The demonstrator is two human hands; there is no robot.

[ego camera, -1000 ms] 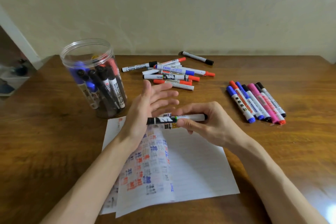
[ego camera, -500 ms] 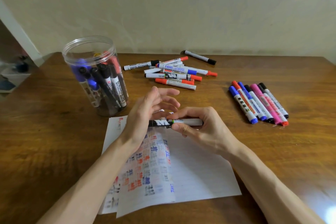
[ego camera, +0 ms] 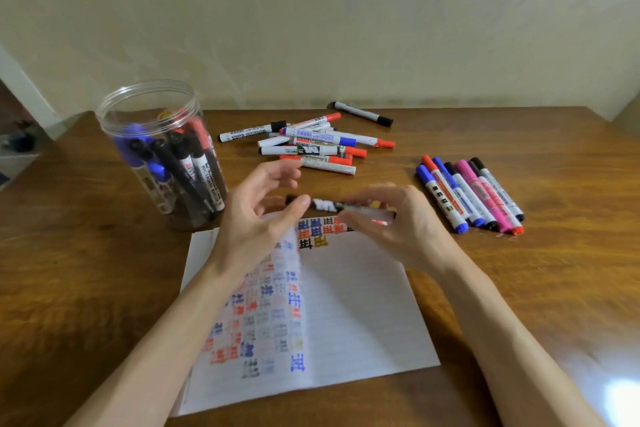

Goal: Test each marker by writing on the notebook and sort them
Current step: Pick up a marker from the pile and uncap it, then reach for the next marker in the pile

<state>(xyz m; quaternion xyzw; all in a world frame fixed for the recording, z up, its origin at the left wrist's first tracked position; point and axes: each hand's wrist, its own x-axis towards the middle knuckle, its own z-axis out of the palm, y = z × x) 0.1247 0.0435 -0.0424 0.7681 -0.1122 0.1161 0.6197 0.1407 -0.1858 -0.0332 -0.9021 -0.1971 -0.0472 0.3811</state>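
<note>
Your right hand [ego camera: 398, 222] curled its fingers round the white barrel of a black-capped whiteboard marker [ego camera: 325, 205], gripping it level and crosswise just above the top edge of the notebook [ego camera: 363, 305]. Your left hand [ego camera: 249, 218] sat at the cap end: thumb tip against the black cap, index finger lifted and apart from it. Motion blur; cannot tell if that hand pinched the cap or only touched it.

The notebook lay open under both wrists on the wooden table [ego camera: 519, 305]. Left page was curled up and covered with red, blue and black test marks; the right page carried only a few marks along its top edge.

Left of your hands stood a clear plastic jar [ego camera: 149, 84], upright, lid off, with blue, black and red markers [ego camera: 187, 166] leaning inside. Behind your hands was a loose pile of markers [ego camera: 311, 146], mostly red-capped, with one black-capped marker [ego camera: 363, 113] lying apart behind it near the wall. To the right, well apart from the pile, a neat row of markers [ego camera: 471, 198] lay side by side: blue, red, black, pink.
</note>
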